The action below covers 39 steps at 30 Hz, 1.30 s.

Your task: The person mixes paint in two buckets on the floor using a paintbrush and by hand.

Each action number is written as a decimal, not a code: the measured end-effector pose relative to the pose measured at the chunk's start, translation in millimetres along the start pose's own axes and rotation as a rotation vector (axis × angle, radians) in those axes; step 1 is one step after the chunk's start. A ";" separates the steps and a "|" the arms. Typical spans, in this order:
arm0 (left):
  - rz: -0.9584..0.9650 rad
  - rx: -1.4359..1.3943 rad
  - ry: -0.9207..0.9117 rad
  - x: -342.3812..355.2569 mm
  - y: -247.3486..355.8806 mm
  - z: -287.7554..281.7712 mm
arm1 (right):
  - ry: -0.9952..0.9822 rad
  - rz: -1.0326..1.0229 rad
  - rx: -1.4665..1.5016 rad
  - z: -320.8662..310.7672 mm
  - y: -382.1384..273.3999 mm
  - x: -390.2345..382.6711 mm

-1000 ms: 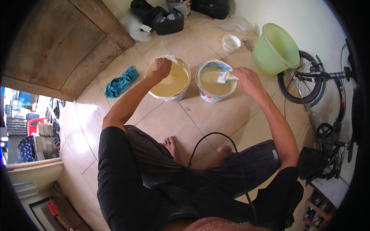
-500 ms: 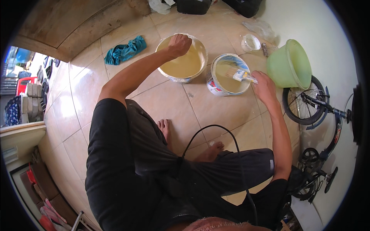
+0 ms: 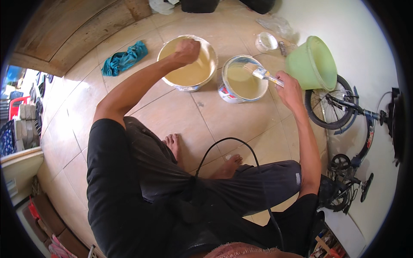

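Observation:
My left hand (image 3: 188, 52), fingers curled, is over the far right part of a larger white bucket (image 3: 180, 78) of pale yellow liquid; what it grips is hidden. My right hand (image 3: 288, 88) holds a paint brush (image 3: 266, 75) by its handle, bristles angled over the smaller bucket (image 3: 232, 93) beside it, which also holds pale liquid. A crumpled teal cloth (image 3: 124, 60) lies left of the buckets. A small white tub (image 3: 266, 42) stands behind the smaller bucket.
A green basin (image 3: 303, 62) is at the right, by a bicycle (image 3: 361, 150) along the wall. Black bags (image 3: 200, 5) and clear plastic (image 3: 275, 26) lie at the back. A wooden panel (image 3: 77, 26) is upper left. A black cable (image 3: 230, 138) loops near my bare feet.
The view has shifted. The brush in my right hand has tilted, its bristle end now further toward the far rim. My left hand remains curled at the larger bucket.

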<state>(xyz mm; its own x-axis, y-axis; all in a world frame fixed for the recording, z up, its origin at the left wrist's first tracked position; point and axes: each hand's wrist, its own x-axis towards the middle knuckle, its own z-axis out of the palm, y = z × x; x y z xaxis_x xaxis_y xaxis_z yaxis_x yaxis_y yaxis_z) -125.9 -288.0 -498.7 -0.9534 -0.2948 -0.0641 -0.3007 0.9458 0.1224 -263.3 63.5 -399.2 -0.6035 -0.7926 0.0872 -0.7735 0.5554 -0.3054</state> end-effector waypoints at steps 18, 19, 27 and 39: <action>-0.053 0.077 0.091 -27.0 -28.7 -7.3 | 0.183 0.203 0.271 87.3 38.6 14.8; -0.046 0.135 0.089 -30.5 -31.2 -3.9 | 0.159 0.219 0.261 87.4 33.7 15.2; 0.082 -0.012 -0.031 -30.4 -1.1 -3.7 | 0.232 0.202 0.190 90.5 36.4 11.0; 0.075 0.154 -0.144 -30.5 -24.3 -1.6 | 0.219 0.226 0.162 95.0 35.2 10.6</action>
<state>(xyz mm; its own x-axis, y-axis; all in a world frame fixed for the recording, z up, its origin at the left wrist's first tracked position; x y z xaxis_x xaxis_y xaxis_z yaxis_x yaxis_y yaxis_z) -89.5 -302.2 -498.1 -0.9563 -0.2109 -0.2023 -0.2113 0.9772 -0.0200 -278.5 50.8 -499.2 -0.7966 -0.5718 0.1964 -0.5857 0.6493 -0.4852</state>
